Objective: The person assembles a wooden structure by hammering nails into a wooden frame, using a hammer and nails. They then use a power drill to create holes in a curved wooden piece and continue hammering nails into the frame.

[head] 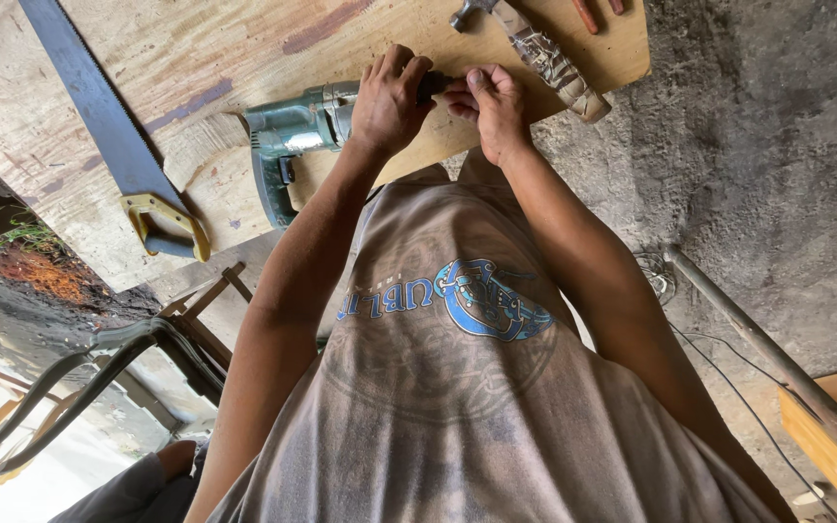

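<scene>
A green electric drill [293, 136] lies on its side on a plywood worktop [244, 48]. My left hand [389, 97] is wrapped around the drill's front end, just behind the dark chuck [435, 85]. The fingers of my right hand [486, 107] are pinched together at the chuck's tip, touching my left hand. What the fingertips pinch is hidden. Both arms reach out from my grey printed shirt [457, 387].
A hand saw [108, 126] with a yellow handle lies left of the drill. A hammer [535, 44] with a tape-wrapped handle lies at the worktop's far right. A metal pipe [758, 339], a cable and a wooden box stand at the right; chair frames are at the lower left.
</scene>
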